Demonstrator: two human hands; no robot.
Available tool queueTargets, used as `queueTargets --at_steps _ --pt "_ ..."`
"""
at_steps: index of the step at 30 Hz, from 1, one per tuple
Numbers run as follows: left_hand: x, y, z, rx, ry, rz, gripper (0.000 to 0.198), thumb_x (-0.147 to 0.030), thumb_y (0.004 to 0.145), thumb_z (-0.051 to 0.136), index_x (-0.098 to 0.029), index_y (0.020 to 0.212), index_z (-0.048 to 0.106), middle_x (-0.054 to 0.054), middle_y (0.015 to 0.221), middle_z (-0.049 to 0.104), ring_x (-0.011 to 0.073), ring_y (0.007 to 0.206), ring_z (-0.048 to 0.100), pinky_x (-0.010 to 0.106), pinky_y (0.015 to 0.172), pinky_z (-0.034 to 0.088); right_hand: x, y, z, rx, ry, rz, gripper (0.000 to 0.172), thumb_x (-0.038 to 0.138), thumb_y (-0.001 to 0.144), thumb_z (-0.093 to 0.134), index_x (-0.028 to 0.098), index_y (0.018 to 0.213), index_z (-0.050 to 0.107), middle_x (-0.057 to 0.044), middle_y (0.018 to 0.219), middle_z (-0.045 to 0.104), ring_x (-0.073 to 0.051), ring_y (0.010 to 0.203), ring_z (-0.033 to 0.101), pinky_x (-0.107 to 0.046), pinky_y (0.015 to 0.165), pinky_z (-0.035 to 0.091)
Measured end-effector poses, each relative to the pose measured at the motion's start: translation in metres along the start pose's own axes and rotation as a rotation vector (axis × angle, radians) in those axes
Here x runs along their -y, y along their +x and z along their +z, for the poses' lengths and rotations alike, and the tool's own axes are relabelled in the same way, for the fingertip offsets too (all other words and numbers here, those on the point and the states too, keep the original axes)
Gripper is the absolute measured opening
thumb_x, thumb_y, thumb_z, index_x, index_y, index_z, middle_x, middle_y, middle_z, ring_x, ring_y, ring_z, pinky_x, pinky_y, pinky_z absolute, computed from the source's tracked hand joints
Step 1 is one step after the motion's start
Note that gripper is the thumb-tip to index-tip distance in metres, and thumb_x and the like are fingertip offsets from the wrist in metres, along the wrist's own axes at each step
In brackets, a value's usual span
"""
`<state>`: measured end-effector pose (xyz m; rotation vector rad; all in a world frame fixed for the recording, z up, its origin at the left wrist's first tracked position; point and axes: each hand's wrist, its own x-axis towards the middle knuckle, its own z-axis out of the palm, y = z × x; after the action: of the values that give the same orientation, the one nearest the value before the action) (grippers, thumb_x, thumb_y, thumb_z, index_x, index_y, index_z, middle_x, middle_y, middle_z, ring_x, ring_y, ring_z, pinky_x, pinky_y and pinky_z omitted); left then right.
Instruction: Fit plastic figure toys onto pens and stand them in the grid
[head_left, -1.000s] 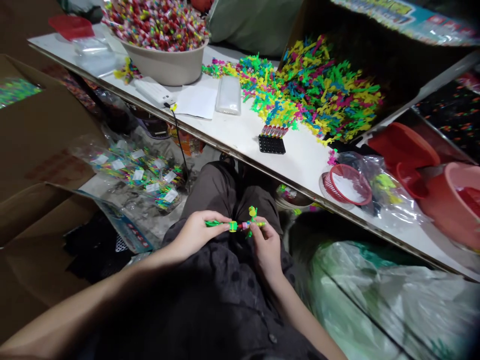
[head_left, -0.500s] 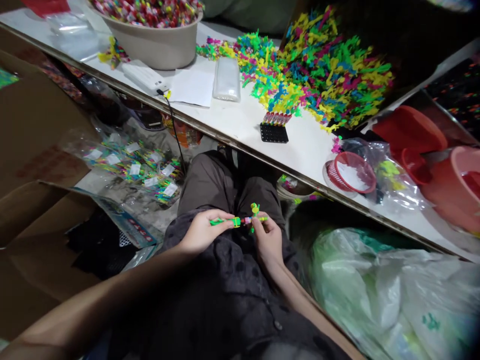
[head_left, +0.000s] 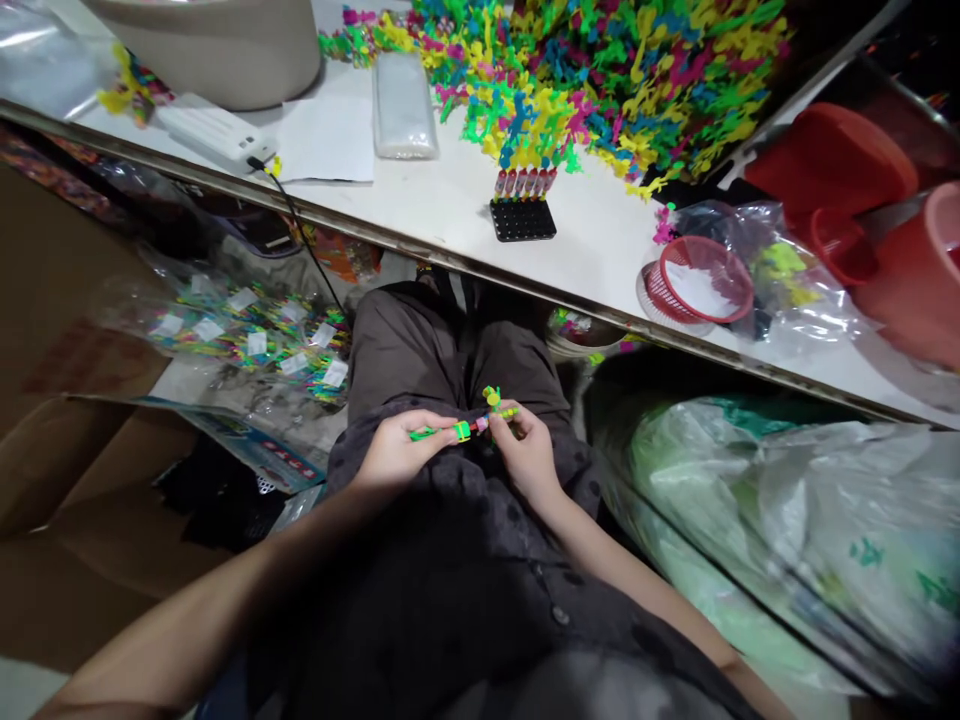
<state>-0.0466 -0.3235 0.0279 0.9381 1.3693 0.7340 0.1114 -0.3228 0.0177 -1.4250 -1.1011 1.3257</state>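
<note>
Over my lap, my left hand (head_left: 390, 452) pinches a green plastic piece with a yellow band (head_left: 462, 431). Facing it, my right hand (head_left: 529, 452) closes on a small toy with a yellow-green figure (head_left: 492, 398) and a pink-and-red tube (head_left: 481, 424). The tube's red end points at the banded piece; whether they are joined is too small to tell. On the table ahead, a black holed block (head_left: 523, 221) holds a row of several small red-and-white tubes (head_left: 525, 184) topped with coloured figures.
A heap of coloured plastic figures (head_left: 600, 80) covers the table's back. Also there are a clear bag stack (head_left: 405, 105), white power bank (head_left: 214, 132), beige tub (head_left: 217, 50) and red basket (head_left: 701, 282). Plastic sacks (head_left: 810, 500) stand right; an open carton (head_left: 97, 480) stands left.
The camera view has shifted, so the tabletop things appear higher and mostly further left. Both hands keep their hold, the two pieces still end to end.
</note>
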Motion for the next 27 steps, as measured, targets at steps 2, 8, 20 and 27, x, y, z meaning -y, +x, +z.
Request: queueTargets --at_steps 2,8,20,27 --pt "0.0 0.0 0.0 -0.009 0.02 0.005 0.037 -0.043 0.057 0.07 -0.012 0.074 0.064 0.009 0.08 0.068 0.0179 0.073 0.062 0.029 0.07 0.049 -0.002 -0.001 0.0 0.007 0.0 -0.008 0.012 0.027 0.073 0.052 0.017 0.067 0.052 0.002 0.065 0.047 -0.01 0.06 0.042 -0.022 0.058 0.033" --pt "0.001 0.0 0.004 -0.049 0.047 0.022 0.035 -0.041 0.056 0.071 -0.011 0.073 0.065 0.008 0.08 0.067 0.0166 0.072 0.061 0.027 0.07 0.048 -0.005 -0.005 0.001 -0.025 -0.001 -0.022 0.013 0.028 0.074 0.051 0.016 0.069 0.05 0.002 0.066 0.046 -0.01 0.06 0.041 -0.022 0.058 0.033" --pt "0.006 0.007 0.009 0.057 0.098 0.081 0.03 -0.037 0.064 0.066 -0.011 0.078 0.06 0.007 0.077 0.066 0.0143 0.067 0.059 0.025 0.064 0.045 -0.005 0.009 -0.011 0.049 -0.062 -0.069 0.017 0.031 0.076 0.05 0.017 0.066 0.05 0.001 0.067 0.048 -0.011 0.063 0.044 -0.023 0.061 0.035" --pt "-0.011 0.018 -0.007 0.151 0.397 0.221 0.025 -0.034 0.072 0.058 -0.014 0.086 0.063 0.006 0.089 0.065 0.0176 0.083 0.058 0.028 0.079 0.042 0.007 0.031 -0.023 0.104 -0.222 -0.278 0.018 0.027 0.076 0.052 0.018 0.061 0.051 -0.002 0.073 0.051 -0.013 0.073 0.05 -0.025 0.07 0.038"
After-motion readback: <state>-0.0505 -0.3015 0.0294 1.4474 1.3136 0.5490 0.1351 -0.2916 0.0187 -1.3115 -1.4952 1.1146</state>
